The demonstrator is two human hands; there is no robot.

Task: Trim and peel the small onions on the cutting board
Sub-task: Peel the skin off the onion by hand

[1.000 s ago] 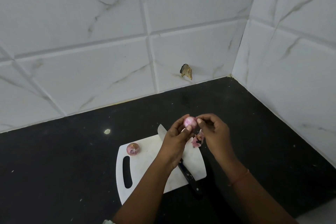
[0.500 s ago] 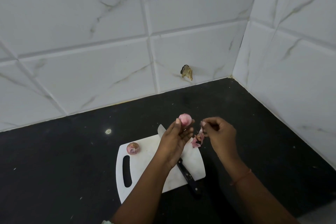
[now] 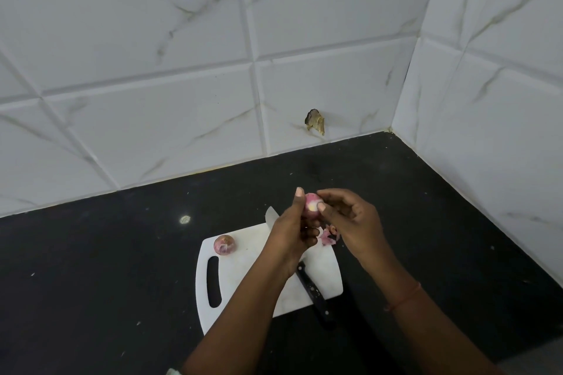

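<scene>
A black stone counter [image 3: 106, 268] ran into a corner of white marble-look wall tiles [image 3: 152, 24], and a white plastic cutting board [image 3: 243, 277] lay on it near the person. Above the board's far edge, the left hand [image 3: 289, 234] held a small pink onion [image 3: 312, 205] in curled fingers, lifted clear of the board, probably so the other hand could work round it freely. The right hand [image 3: 350, 216] met it from the other side, thumb and fingertips pinching at the onion's skin, a grip that suited peeling rather than cutting. A little heap of pink peelings [image 3: 329, 234] lay on the board just below the hands, where scraps would fall. The kitchen knife [image 3: 310, 286] rested diagonally across the board, its handle overhanging the near edge and its tip showing past the left hand; nobody held it, which suggested trimming of this onion was done. A second onion [image 3: 224, 244], skin still on, sat at the board's far left corner, well apart, seemingly waiting its turn.
</scene>
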